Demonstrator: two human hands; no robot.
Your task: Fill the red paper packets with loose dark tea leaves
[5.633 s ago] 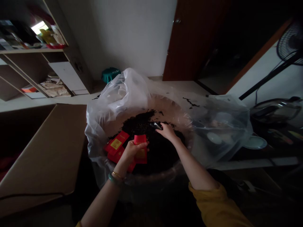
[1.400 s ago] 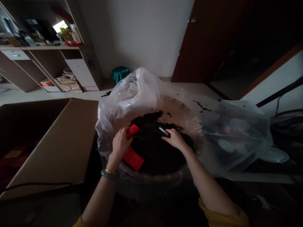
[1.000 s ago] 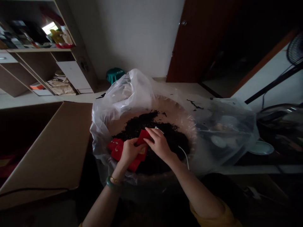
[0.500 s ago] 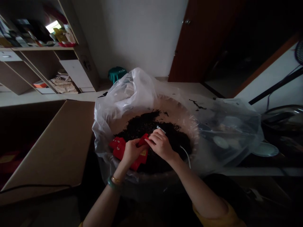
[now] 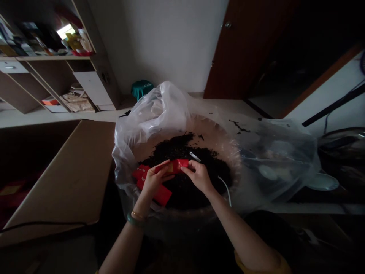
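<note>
A small red packet [image 5: 180, 164] with a gold patch is stretched sideways between my hands. My left hand [image 5: 152, 180] is closed on its left end, fingers and thumb on either side. My right hand [image 5: 201, 178] pinches the right end between thumb and fingers. Under my left hand lie more red packets [image 5: 162, 195], partly covered by it. Below is a heap of dark, loose, leaf-like bits [image 5: 171, 146] in a wide round container lined with clear plastic [image 5: 171, 106]. Just beyond my right hand, a short silvery-white strip [image 5: 195, 156] rests on the heap.
An open cardboard box [image 5: 65, 167] stands at the left, with red things inside. A white cord-like strip [image 5: 226, 186] curves over the heap's right side. Plastic sheeting [image 5: 273, 160] spreads right over pale dishes. Behind are a teal bin [image 5: 142, 88], shelves and a brown door [image 5: 228, 57].
My right hand has moved slightly right and down from the packet's top, and my left hand has shifted a little left. The packet now lies flatter and more exposed between them.
</note>
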